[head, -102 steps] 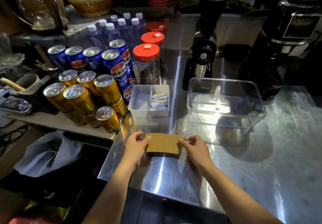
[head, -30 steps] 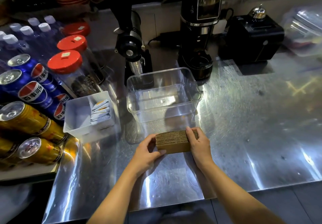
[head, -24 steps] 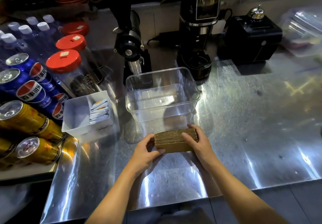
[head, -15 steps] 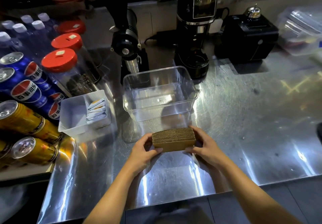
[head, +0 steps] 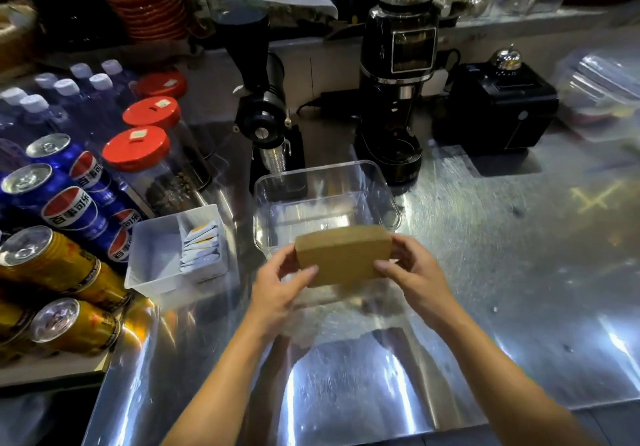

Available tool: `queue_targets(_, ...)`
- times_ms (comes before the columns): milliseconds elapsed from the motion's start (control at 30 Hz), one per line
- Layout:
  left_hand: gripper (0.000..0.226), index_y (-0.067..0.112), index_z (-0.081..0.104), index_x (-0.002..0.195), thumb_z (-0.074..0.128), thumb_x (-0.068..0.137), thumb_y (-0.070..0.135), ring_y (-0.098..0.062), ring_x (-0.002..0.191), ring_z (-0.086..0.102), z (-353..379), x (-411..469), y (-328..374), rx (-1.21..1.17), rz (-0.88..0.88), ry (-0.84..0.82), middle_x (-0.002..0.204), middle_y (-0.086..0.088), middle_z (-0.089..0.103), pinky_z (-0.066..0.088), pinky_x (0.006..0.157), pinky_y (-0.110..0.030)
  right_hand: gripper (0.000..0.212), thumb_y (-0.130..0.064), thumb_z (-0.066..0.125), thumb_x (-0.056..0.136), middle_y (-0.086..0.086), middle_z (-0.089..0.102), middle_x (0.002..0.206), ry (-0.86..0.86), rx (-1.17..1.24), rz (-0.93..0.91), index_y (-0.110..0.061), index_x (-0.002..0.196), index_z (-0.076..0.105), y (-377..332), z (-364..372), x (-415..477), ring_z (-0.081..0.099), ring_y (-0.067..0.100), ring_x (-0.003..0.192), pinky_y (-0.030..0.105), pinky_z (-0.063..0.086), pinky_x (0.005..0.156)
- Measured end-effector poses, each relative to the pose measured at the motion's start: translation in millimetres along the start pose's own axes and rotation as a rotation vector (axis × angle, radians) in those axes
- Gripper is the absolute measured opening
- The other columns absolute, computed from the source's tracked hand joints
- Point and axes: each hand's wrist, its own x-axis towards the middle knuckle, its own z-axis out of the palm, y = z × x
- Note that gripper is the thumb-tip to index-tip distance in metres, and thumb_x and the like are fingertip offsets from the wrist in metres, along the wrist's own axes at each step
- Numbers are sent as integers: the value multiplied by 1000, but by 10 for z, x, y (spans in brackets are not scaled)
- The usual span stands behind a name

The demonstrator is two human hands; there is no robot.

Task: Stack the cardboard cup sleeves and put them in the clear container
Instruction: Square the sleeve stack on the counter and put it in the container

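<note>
Sleeves (head: 343, 255), pressed into one brown stack, are held off the counter (head: 502, 272) between both hands, in front of the near wall of the clear container (head: 388, 196) and overlapping its near rim in view. The left hand (head: 277, 289) clamps the stack's left end, thumb on the broad upper face and fingers hidden beneath. The right hand (head: 415, 282) clamps the right end the same way. The container stands open and upright near the middle of the counter, with nothing visible inside. Just left of it sits a white tray (head: 152, 272) with a row of sachets (head: 202, 246) in its right compartment. Cans (head: 65, 210) and red-lidded jars (head: 138, 149) crowd the left edge. Toward the back edge stand two black grinders (head: 398, 99), one directly behind the container.
</note>
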Motion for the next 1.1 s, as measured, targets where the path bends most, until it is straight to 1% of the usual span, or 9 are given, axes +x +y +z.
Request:
queue_targets(133,31,16,61,107,66,80,3,1,81,64,-34,476,319,8,72,132,94,4,67,52,78,-13,33,-1,62,81,0,65,99,-7,38,-24,-18,109,55,-356,115,460,62,7,90,21,55,79)
queue_targets(300,30,0,60,112,61,83,4,-12,79,60,-60,1012,412,-11,-171,131,94,-7,65,50,71,-20,33,0,57,85,11,62,99,39,-11,134,3,117,53,-413,232,1080,58,7,74,4,44,52)
queue_targets(500,8,7,61,80,56,86,3,-13,67,54,-36,1412,190,-61,-566,163,74,-4,60,45,63,-25,21,-5,56,87,3,59,74,-1,-225,407,2,106,61,-154,339,1573,54,12,65,20,44,58)
queue_targets(600,15,9,54,73,55,87,3,-15,68,53,-5,1550,54,-53,-634,244,74,-5,56,46,60,-27,13,-6,54,87,3,58,69,-31,-399,470,-6,77,63,-53,392,1713,55,18,68,32,48,69)
queue_targets(700,17,11,49,71,54,87,6,-16,71,50,18,1662,-40,-5,-637,285,74,-6,51,45,60,-27,25,-4,52,84,5,50,60,-37,-429,489,-11,60,51,27,456,1793,47,16,54,19,41,45)
queue_targets(800,7,7,49,81,52,88,8,-22,80,51,30,1724,-121,68,-632,277,85,-11,51,51,76,-36,14,-5,52,85,10,51,79,-61,-443,516,-11,72,51,117,494,1889,47,19,62,10,34,29)
queue_targets(867,13,9,45,76,50,88,9,-26,87,48,41,1743,-167,144,-609,268,92,-13,49,48,89,-43,12,-3,50,86,11,49,89,-63,-458,498,-2,96,55,155,510,1925,48,22,74,16,41,37)
queue_targets(967,26,15,42,65,52,88,14,-27,87,49,56,1765,-231,284,-584,293,91,-14,51,45,82,-38,12,-8,52,86,8,47,77,-37,-569,431,0,95,54,219,526,1929,44,16,62,27,34,47)
queue_targets(1100,20,5,57,97,55,87,22,-33,100,56,68,1754,-255,473,-548,304,108,-16,61,42,82,-34,19,-18,52,89,17,61,87,-37,-760,340,1,90,56,329,523,1900,58,33,92,28,32,67)
